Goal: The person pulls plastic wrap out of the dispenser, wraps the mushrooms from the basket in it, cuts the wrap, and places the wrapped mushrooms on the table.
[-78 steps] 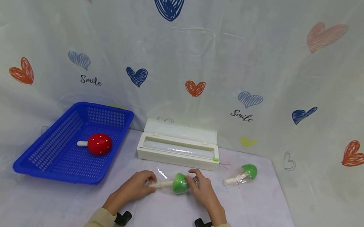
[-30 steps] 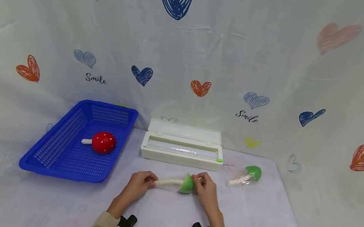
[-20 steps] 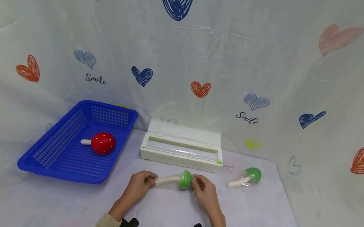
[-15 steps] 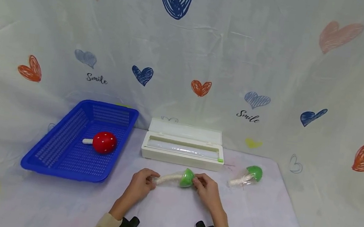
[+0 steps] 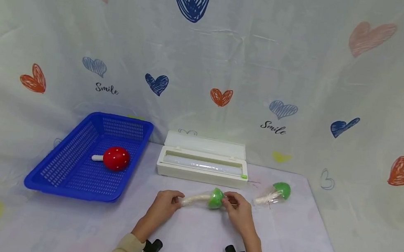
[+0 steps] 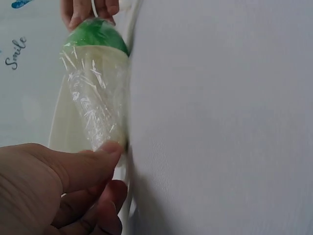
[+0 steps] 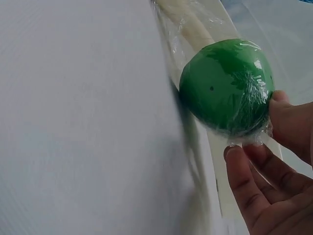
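Note:
Between my hands lies a toy mushroom [image 5: 216, 198] with a green cap and pale stem, wrapped in clear plastic film. My left hand [image 5: 161, 209] pinches the wrapped stem end between thumb and fingers. In the left wrist view the film [image 6: 95, 100] is wrinkled and shiny along the stem. At the cap end, my right hand [image 5: 241, 216] has its thumb on the cap's side and fingertips at gathered film, as the right wrist view shows around the green cap [image 7: 225, 88]. A second film-wrapped green mushroom [image 5: 282, 190] rests on the table to the right.
Behind the hands stands a white film dispenser [image 5: 201, 177], lid raised, a film roll inside. At left, a blue basket [image 5: 70, 194] holds a red, white-dotted toy mushroom [image 5: 116, 158]. A heart-printed sheet [image 5: 249, 73] hangs behind the cloth-covered table [image 5: 188, 245].
Both hands and the mushroom between them have shifted right. A loose film edge that stuck up beside the stem earliest no longer shows. The cap has tipped slightly upward.

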A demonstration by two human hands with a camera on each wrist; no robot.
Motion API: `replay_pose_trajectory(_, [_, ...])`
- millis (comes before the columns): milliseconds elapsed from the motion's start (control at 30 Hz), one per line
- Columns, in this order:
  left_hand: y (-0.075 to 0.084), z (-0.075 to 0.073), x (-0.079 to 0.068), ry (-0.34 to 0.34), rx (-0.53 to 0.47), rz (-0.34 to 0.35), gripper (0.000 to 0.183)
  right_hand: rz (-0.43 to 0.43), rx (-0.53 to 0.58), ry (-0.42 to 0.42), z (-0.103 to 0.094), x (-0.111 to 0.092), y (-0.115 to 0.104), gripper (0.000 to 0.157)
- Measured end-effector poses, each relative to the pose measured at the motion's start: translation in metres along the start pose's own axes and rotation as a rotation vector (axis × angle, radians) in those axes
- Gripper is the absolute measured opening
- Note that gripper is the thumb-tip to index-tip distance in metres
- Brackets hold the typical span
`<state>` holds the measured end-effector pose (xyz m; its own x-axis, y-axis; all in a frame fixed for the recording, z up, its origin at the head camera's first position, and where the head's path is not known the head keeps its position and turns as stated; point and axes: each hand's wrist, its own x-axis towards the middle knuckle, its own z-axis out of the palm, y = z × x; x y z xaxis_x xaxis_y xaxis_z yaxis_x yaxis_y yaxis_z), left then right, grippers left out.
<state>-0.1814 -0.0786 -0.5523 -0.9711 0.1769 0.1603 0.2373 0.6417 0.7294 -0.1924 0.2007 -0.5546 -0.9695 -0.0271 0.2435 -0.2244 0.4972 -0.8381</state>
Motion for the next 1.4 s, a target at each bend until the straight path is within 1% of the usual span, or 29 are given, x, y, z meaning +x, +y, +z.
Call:
replay_pose_trajectory(100, [0.01,0.01,0.002,-0.032,-0.024,0.01,0.022,0.011,-0.028,0.036,-0.009,0.0,0.003,0.021])
replay_pose_trajectory(200, [0.02,0.021,0.004,-0.088,-0.058,0.002,0.02,0.004,-0.076,0.078,-0.018,0.001,0.006,0.021])
replay_pose_trajectory(300, [0.029,0.031,0.007,-0.135,-0.069,0.021,0.021,0.003,-0.119,0.102,-0.028,0.003,0.007,0.02])
replay_pose_trajectory(400, [0.037,0.041,0.01,-0.169,-0.061,0.015,0.019,0.025,-0.161,0.104,-0.039,0.005,0.007,0.021])
replay_pose_trajectory(533, [0.048,0.052,0.016,-0.205,-0.044,-0.007,0.018,0.081,-0.224,0.069,-0.054,0.01,0.007,0.023])
replay_pose_trajectory(600, [0.054,0.057,0.019,-0.21,-0.024,0.006,0.018,0.109,-0.256,0.049,-0.062,0.013,0.006,0.025])
replay_pose_trajectory(733, [0.064,0.068,0.028,-0.207,-0.016,0.028,0.019,0.13,-0.298,0.02,-0.076,0.021,0.004,0.028])
replay_pose_trajectory(900, [0.076,0.082,0.037,-0.198,-0.043,0.017,0.026,0.129,-0.335,0.006,-0.09,0.034,0.0,0.032])
replay_pose_trajectory(1067, [0.087,0.093,0.042,-0.175,-0.047,0.046,0.03,0.142,-0.369,0.016,-0.102,0.05,-0.002,0.035])
replay_pose_trajectory(1200, [0.094,0.104,0.048,-0.154,-0.092,0.043,0.034,0.128,-0.399,0.013,-0.109,0.065,-0.001,0.038])
replay_pose_trajectory(1267, [0.097,0.109,0.051,-0.158,-0.098,0.043,0.037,0.109,-0.412,0.004,-0.113,0.073,0.0,0.038])
replay_pose_trajectory(1400, [0.099,0.114,0.056,-0.212,-0.085,0.07,0.04,0.111,-0.452,-0.076,-0.116,0.089,0.007,0.042])
